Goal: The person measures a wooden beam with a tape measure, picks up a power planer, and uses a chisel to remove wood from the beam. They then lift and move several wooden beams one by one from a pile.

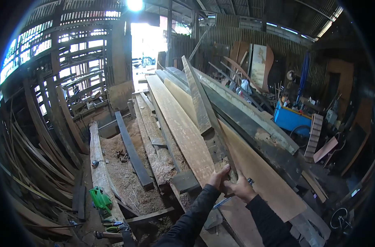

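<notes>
In the head view, both hands, left (217, 178) and right (241, 188), were closed on the near end of a long, rough wooden beam (208, 123). The beam was brown and gray, with flat sides and straight edges, and it slanted up over a pile of planks (171, 111). One wide, smooth plank was pale tan. Curly, crumbly sawdust (127, 173) lay to the left, near a bumpy, pale log (97, 148) with a shiny green tool (101, 199) on it.
</notes>
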